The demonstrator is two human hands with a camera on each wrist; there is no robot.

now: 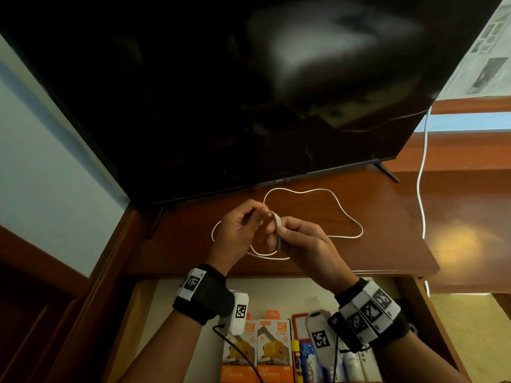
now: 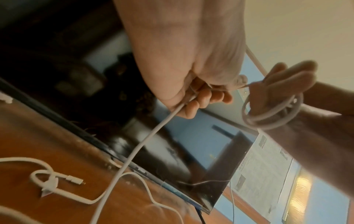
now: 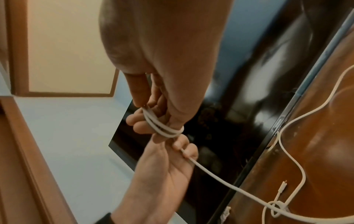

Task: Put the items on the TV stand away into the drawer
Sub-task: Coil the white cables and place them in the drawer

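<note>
A white charging cable (image 1: 278, 230) is partly wound in a small coil (image 3: 164, 128) around the fingers of my right hand (image 1: 293, 233), whose thumb pinches the turns. My left hand (image 1: 257, 217) is just left of it, and its curled fingers (image 2: 199, 103) grip the free strand (image 2: 153, 133) leading from the coil. The rest of the cable lies in loose loops on the brown TV stand (image 1: 387, 217), its connector end (image 2: 74, 180) flat on the wood. Below my wrists the drawer (image 1: 130, 313) stands open.
The black TV (image 1: 249, 92) stands at the back of the stand, its foot (image 1: 387, 172) at the right. Another white cord (image 1: 421, 189) hangs down at the right. Two orange charger boxes (image 1: 272, 349) and several small items lie in the drawer.
</note>
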